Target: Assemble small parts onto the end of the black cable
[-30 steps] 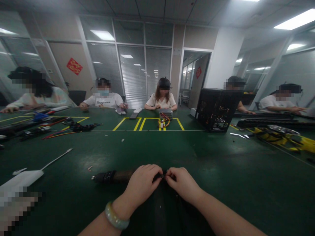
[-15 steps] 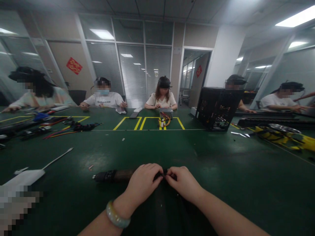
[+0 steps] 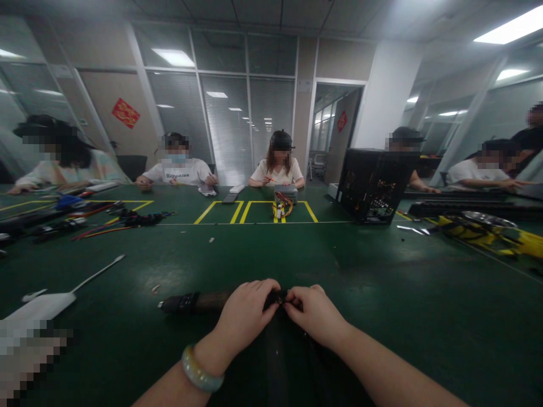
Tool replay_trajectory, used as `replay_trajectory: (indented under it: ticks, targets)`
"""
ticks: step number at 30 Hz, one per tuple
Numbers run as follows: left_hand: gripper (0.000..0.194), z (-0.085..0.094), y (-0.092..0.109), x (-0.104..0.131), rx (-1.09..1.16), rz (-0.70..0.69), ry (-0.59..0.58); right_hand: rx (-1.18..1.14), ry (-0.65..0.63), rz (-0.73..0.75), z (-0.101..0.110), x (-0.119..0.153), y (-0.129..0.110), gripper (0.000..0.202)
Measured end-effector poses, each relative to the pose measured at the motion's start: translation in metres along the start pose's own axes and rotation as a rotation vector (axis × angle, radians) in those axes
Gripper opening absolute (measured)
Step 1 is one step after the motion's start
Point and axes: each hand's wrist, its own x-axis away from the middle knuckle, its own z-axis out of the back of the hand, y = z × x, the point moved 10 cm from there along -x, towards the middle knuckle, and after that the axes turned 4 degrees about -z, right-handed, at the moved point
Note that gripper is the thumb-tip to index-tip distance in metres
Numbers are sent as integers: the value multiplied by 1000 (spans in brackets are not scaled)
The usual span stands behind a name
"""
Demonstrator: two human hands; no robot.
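Observation:
My left hand (image 3: 248,308), with a green bangle (image 3: 199,370) on its wrist, has its fingers closed in a pinch at the table's middle. Opposite it, my right hand (image 3: 316,314) is closed too, its fingertips almost meeting the left ones. A small dark piece (image 3: 279,300) with a shiny spot shows between the fingertips; its kind is hidden. Behind my left hand lies a dark cylindrical tool (image 3: 190,303) with a metal tip pointing left, its right end covered by the hand. Dark long strips (image 3: 278,362) run under my hands toward me.
A white pouch-like thing with a thin stem (image 3: 46,308) lies at left. Cable bundles (image 3: 139,217) are farther left. A black computer case (image 3: 371,186) stands at back right, near a yellow cable bundle (image 3: 479,232). A power supply (image 3: 286,195) sits before a co-worker (image 3: 278,167) across the green table (image 3: 382,282).
My hands hold nearly the same place, with the fingertips slightly farther apart and more of the small dark piece showing. Another person has come into view at the far right.

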Motion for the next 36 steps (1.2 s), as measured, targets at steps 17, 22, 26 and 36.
replay_trajectory:
  ticks: [17,22,26,36]
  targets:
    - [13,2,5,-1,36,-53,-1,-48,10,14,1,0,-1,15]
    - [14,2,4,-1,29,-47,-11,-42,6,11,3,2,-3,19]
    - [12,1,4,0,23,-48,-15,-48,18,10,2,0,0,16]
    - [12,1,4,-1,28,-68,9,-114,14,38,-1,-1,1,14]
